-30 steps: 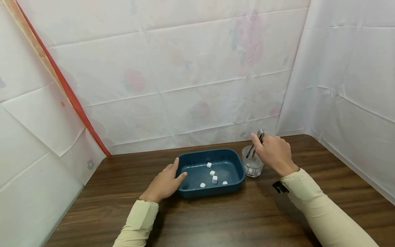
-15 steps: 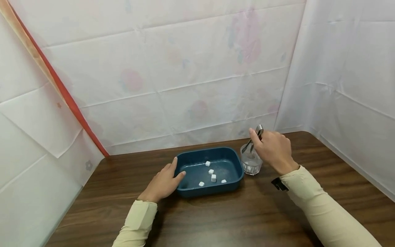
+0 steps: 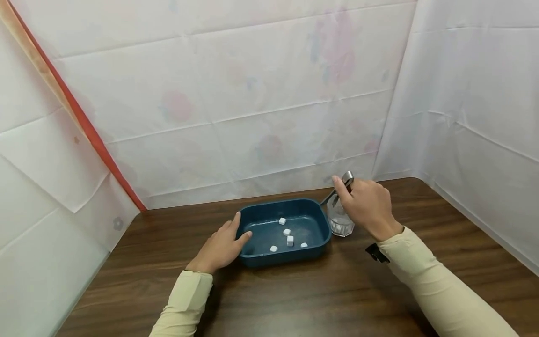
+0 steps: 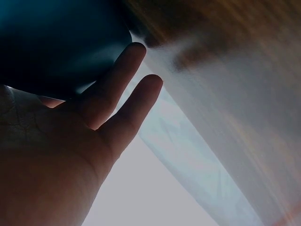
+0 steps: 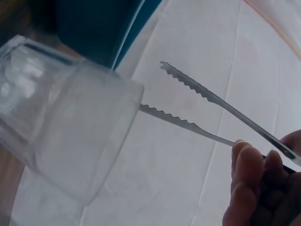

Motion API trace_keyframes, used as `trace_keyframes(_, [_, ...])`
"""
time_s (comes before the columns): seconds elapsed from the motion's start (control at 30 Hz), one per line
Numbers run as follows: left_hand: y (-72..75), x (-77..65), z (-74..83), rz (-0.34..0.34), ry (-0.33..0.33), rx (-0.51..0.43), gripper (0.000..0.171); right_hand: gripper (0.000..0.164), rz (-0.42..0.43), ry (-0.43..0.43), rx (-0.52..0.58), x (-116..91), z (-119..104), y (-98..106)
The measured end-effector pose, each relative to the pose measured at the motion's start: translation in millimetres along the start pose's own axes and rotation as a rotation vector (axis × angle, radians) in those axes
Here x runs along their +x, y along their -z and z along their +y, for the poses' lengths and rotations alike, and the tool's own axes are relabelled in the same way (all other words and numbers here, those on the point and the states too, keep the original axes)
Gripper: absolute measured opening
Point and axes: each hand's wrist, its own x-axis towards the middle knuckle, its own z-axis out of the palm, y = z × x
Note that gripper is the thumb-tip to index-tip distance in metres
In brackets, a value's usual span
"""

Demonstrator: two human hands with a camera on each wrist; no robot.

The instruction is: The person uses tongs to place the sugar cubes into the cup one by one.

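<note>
My right hand (image 3: 368, 206) grips metal tongs (image 3: 343, 183) near their bend. In the right wrist view the tongs' serrated arms (image 5: 188, 84) stand spread, with nothing between the tips. One tip is up at the mouth of a clear glass (image 3: 340, 222). This glass stands just right of a dark blue rectangular dish (image 3: 282, 262), and frosted bits show through its base. Several small white cubes (image 3: 290, 241) lie scattered on the dish's floor. At the dish's left end rests my left hand (image 3: 221, 248), fingers extended along the outer wall and thumb over the rim.
The dish and glass sit toward the back of a dark wooden table (image 3: 294, 299). Pale printed sheeting (image 3: 261, 117) hangs close behind the table and along both sides. A red and orange strip (image 3: 97, 140) runs down the sheeting's left fold.
The tongs have risen from inside the glass and shifted left toward the dish, their arms spread apart. My left hand stays on the dish, and the cubes lie as before.
</note>
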Motion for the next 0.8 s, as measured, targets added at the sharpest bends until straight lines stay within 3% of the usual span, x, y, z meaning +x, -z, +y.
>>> trace_keyframes(0.2, [-3.7, 2.5, 2.9, -0.013, -0.004, -0.004, 0.078, 0.063, 0.0, 0.012, 0.022, -6, 0, -1])
trace_keyframes(0.47, [-7.6, 3.3, 3.9, -0.011, -0.009, -0.004, 0.078, 0.059, 0.062, 0.051, 0.036, -10, 3, -2])
trace_keyframes(0.8, [-6.1, 3.9, 3.4, -0.013, -0.005, -0.002, 0.078, 0.062, 0.001, 0.04, 0.098, -11, -4, -5])
